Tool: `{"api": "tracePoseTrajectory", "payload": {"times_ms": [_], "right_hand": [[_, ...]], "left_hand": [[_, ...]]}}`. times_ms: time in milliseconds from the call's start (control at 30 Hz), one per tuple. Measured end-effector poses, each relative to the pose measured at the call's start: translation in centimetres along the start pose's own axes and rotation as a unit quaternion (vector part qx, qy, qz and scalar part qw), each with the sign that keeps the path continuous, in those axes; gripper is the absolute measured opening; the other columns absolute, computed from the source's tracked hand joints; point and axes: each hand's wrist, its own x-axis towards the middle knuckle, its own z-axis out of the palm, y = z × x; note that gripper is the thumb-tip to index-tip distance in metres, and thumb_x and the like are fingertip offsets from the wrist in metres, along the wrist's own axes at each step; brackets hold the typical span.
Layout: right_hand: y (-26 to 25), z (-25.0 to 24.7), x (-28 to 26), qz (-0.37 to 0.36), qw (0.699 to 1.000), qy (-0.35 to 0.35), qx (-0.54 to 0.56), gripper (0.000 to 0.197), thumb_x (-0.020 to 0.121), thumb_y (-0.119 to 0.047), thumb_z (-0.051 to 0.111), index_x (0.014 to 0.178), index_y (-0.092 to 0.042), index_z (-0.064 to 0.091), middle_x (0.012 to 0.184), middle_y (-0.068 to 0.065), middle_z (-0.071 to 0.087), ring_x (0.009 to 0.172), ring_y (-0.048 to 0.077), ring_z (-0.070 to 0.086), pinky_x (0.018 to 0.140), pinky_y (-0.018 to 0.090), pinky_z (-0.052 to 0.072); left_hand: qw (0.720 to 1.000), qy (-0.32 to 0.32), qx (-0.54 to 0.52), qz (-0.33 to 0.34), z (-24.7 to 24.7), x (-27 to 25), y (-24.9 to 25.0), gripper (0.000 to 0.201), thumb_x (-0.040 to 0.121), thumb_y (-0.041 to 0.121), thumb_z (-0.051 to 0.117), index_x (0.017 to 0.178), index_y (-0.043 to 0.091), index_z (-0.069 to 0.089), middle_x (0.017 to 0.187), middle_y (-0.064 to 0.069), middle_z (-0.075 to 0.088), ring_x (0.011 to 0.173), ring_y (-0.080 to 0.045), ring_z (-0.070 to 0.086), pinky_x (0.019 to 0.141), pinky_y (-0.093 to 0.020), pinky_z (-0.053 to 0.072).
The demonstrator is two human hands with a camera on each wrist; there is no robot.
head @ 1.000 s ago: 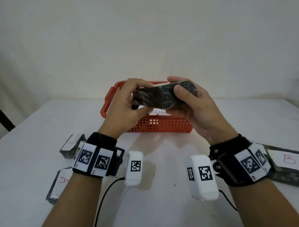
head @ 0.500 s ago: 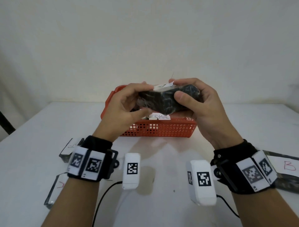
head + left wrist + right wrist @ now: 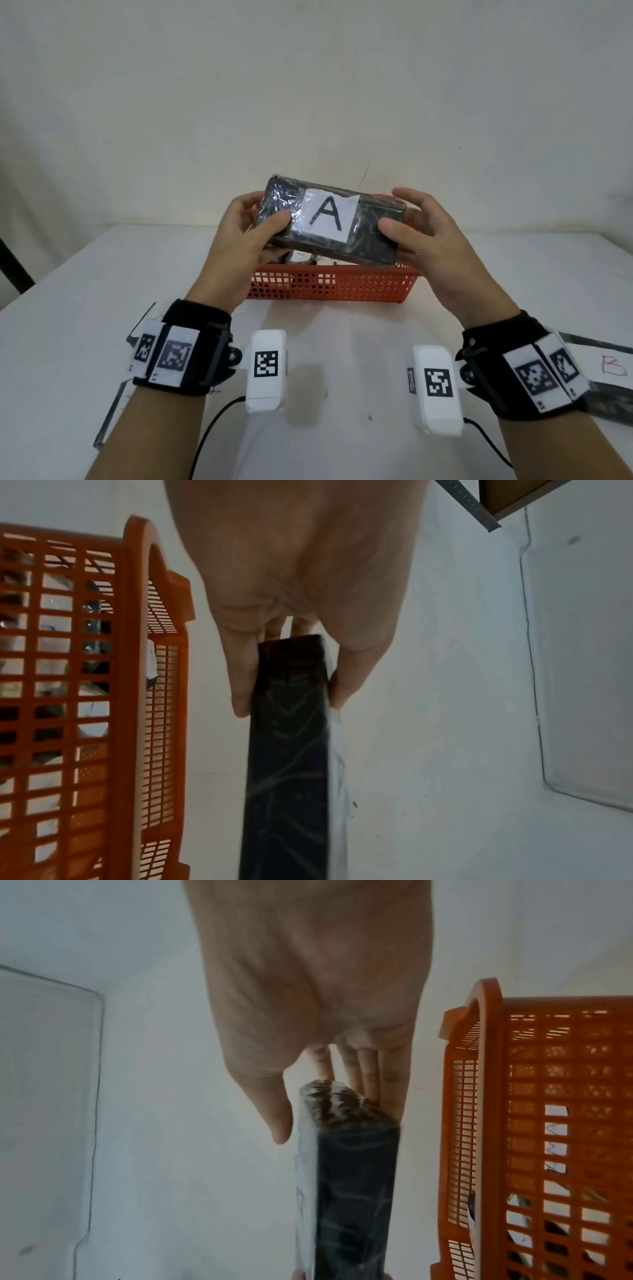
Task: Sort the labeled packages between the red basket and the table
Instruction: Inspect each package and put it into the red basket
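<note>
A white table (image 3: 342,445) stands against a plain pale wall (image 3: 308,85), carrying a red basket (image 3: 335,284) of packages whose labels are largely hidden. Above the basket the left hand (image 3: 239,236) and right hand (image 3: 431,240) hold a black wrapped package (image 3: 373,236) with a white label (image 3: 330,214) marked A, each hand's fingers (image 3: 390,1085) pinching one end between thumb and fingers. A package marked B (image 3: 613,373) lies cut off at the right edge, and two packages (image 3: 113,404) on the left are mostly hidden by the wrist.

Bare test room: plain white wall (image 3: 308,85), white table (image 3: 342,342), marker-tagged wristbands (image 3: 171,356).
</note>
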Motion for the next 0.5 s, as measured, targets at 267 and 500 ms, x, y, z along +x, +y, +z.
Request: {"api": "tracePoseTrajectory", "payload": {"times_ms": [267,500], "right_hand": [[0.8,1.2,0.0,0.007,0.99,0.11,-0.085,0.068,0.072,-0.02,0.093,0.129,-0.027,0.056,0.117,-0.007,0.073,0.101,0.007,0.074,0.094,0.036,0.06],[0.2,1.1,-0.2,-0.002,0.986,0.127,-0.103,0.072,0.07,-0.018,0.094,0.123,-0.032,0.047,0.116,-0.004,0.07,0.103,0.015,0.074,0.093,0.043,0.061]], "left_hand": [[0.996,-0.067,0.052,0.0,1.0,-0.6,-0.4,0.045,0.089,0.009,0.07,0.131,0.007,0.054,0.127,-0.009,0.065,0.094,-0.016,0.075,0.077,-0.035,0.062],[0.995,-0.09,0.029,-0.036,1.1,-0.9,-0.8,0.052,0.083,0.008,0.072,0.132,0.007,0.054,0.128,-0.013,0.068,0.107,-0.027,0.072,0.082,-0.037,0.062]]}}
